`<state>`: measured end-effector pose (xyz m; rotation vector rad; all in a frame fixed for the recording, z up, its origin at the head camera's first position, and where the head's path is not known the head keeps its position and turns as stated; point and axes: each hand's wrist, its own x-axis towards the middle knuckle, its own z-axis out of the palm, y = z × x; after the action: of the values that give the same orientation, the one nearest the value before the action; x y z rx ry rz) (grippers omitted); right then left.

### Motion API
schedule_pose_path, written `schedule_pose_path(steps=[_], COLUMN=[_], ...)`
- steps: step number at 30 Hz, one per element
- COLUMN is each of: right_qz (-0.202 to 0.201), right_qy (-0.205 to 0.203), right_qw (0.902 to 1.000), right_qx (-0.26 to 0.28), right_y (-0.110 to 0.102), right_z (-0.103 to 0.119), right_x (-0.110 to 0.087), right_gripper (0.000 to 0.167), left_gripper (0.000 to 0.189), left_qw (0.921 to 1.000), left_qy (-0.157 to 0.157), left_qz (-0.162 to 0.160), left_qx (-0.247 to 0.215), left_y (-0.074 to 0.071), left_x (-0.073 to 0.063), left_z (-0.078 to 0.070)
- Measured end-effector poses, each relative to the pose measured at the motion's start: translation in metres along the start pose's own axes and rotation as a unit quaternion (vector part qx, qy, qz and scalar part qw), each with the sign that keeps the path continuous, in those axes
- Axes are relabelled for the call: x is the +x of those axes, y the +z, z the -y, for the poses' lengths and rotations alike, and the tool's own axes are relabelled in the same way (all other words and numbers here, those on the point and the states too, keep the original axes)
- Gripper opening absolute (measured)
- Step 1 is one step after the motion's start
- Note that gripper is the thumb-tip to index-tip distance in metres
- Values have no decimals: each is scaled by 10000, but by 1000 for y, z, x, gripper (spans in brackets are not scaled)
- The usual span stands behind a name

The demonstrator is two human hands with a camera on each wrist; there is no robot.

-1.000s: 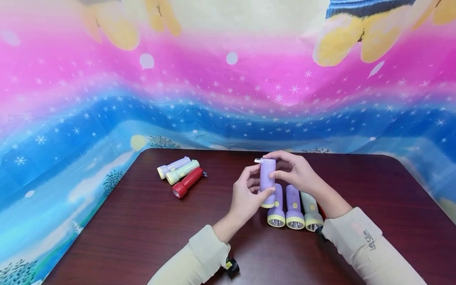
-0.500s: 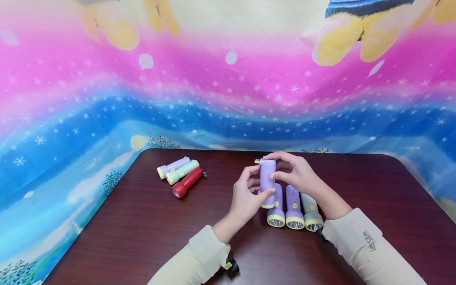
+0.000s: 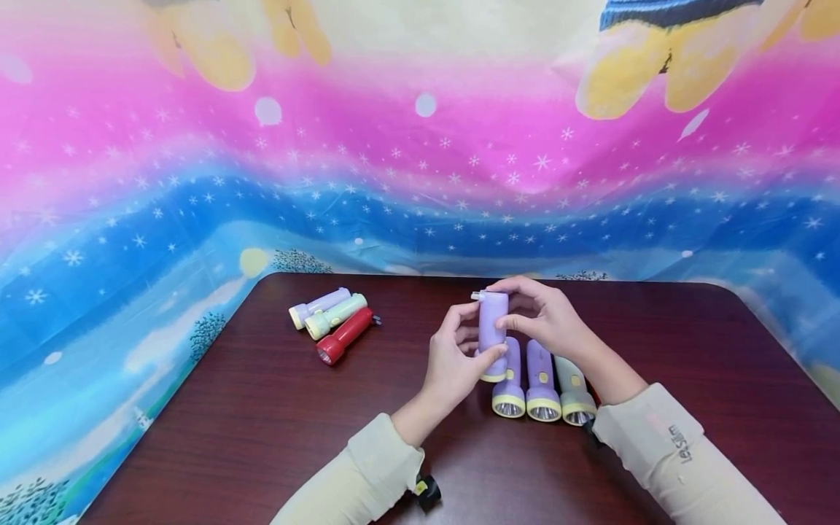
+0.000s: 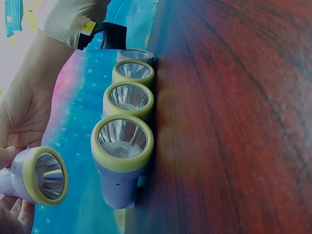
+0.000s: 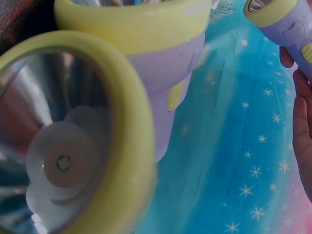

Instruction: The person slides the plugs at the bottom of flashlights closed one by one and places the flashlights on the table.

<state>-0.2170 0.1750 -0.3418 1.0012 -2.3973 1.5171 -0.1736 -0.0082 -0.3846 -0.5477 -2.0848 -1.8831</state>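
A pale purple flashlight [image 3: 492, 324] with a yellow rim is held upright, lens end down, between both hands. My left hand [image 3: 453, 361] grips its lower body, thumb across the front. My right hand [image 3: 541, 313] holds the upper end between thumb and fingers. Metal plug prongs [image 3: 477, 296] stick out to the left at its top. Its silver reflector [image 4: 49, 175] shows in the left wrist view. Just behind it lie a purple flashlight [image 3: 509, 397], a second purple flashlight [image 3: 542, 394] and a grey-green flashlight [image 3: 574, 390] in a row, lenses toward me.
On the left of the dark wooden table [image 3: 275, 437] lie a light purple flashlight [image 3: 319, 306], a pale green flashlight [image 3: 337, 316] and a red flashlight [image 3: 345, 337] with prongs out. A red edge [image 3: 593, 390] peeks out beside my right wrist. A printed cloth [image 3: 420, 182] hangs behind.
Both hands keep their grip on the purple flashlight in nearly the same place. The plug prongs sit slightly further right at its top. The flashlights on the table have not moved.
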Motion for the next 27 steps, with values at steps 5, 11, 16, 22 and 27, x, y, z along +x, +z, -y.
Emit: schedule_pose_path(steps=[5, 11, 16, 22, 27], right_qz=[-70, -143, -225, -294, -358], right_qy=[-61, -82, -131, -73, -4], right_qw=[9999, 9999, 9996, 9994, 9991], right_qx=[72, 48, 118, 194, 205], right_y=[1, 1, 2, 3, 4], right_z=[-1, -2, -3, -4, -5], right_x=[0, 0, 0, -1, -2], right_gripper=[41, 41, 40, 39, 39], left_gripper=[59, 59, 60, 59, 60], left_qw=[10000, 10000, 10000, 10000, 10000], left_qy=[-28, -22, -58, -63, -54], left_qz=[11, 18, 31, 8, 1], left_qx=[16, 30, 17, -7, 1], left_y=[0, 0, 0, 1, 2], left_x=[1, 1, 2, 2, 1], left_z=[1, 1, 2, 3, 5])
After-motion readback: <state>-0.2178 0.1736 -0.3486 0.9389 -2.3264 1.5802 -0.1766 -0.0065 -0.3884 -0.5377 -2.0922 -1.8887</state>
